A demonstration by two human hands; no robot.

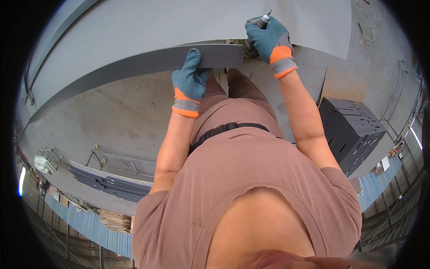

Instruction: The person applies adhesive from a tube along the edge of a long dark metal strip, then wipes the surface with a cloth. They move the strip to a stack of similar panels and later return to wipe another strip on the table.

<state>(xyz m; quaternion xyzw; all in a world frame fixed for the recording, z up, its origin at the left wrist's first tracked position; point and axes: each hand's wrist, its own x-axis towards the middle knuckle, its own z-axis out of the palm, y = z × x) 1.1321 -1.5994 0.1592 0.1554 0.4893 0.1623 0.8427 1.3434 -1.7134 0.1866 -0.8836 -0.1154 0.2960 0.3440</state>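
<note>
Dark grey, the long flat strip (134, 69) sits in front of the person's waist, smooth along its face, squared off at its right end, running away leftward. Just beyond it spreads a broad pale-grey worktop (156, 22); whether the two touch, I can't tell from here. Concrete floor (121, 105) shows on the person's side of the strip. Past the strip's right end is a stack of dark slotted panels (347, 130); farther off beyond that end, a loose clear hose (369, 27) lies on the floor. Well back on the near side, left, are dark boards (107, 181), then a blue wall (80, 219). The gloved left hand (190, 83) pinches the strip near its right end, thumb across the face. Just beyond that end, the gloved right hand (271, 38) is wrapped around a drill (266, 18), bit pointing away from the body.
</note>
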